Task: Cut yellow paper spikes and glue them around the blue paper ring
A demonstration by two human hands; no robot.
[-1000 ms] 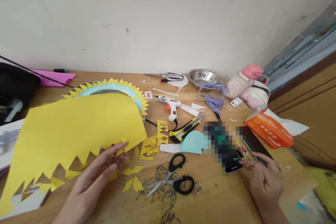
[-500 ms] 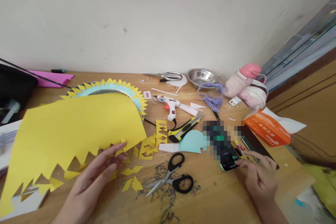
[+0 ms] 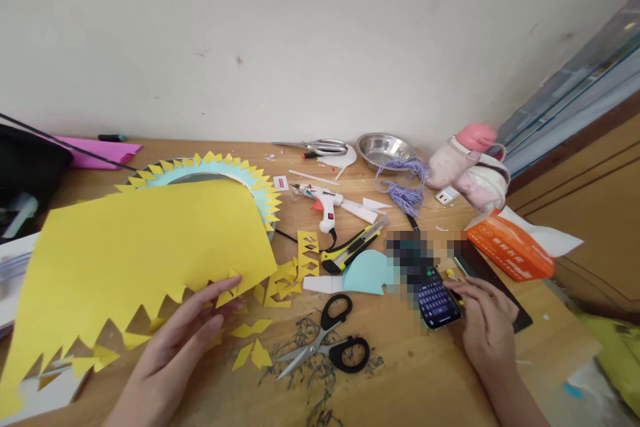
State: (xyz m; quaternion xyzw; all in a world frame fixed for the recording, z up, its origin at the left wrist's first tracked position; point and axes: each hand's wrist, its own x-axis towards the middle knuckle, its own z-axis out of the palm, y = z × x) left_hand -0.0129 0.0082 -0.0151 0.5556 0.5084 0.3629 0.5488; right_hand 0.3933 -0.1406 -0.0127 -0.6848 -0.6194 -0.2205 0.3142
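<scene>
A large yellow paper sheet [image 3: 150,233] with a zigzag-cut lower edge lies on the left, partly over a ring of light-blue paper with yellow points [image 3: 215,167]. My left hand [image 3: 185,337] rests at the sheet's lower right edge, index finger stretched along it and thumb apart. Fingertips of my right hand [image 3: 487,327], loosely extended, are at the right edge of a phone [image 3: 439,303] showing a keyboard; the phone's upper part is pixelated. Between the hands lie black-handled scissors [image 3: 320,343], blades slightly apart, and yellow paper scraps [image 3: 250,347].
Behind the scissors are a light-blue paper piece [image 3: 367,272], a yellow utility knife [image 3: 353,243] and a glue gun [image 3: 325,203]. Further back sit a metal bowl [image 3: 373,147], purple yarn [image 3: 407,197] and a pink bottle [image 3: 455,157]. An orange tissue pack [image 3: 513,247] stands right.
The phone screen now shows a keyboard. My right hand has shifted slightly, its fingers moving from over the screen to the phone's right edge. My left hand stays nearly still.
</scene>
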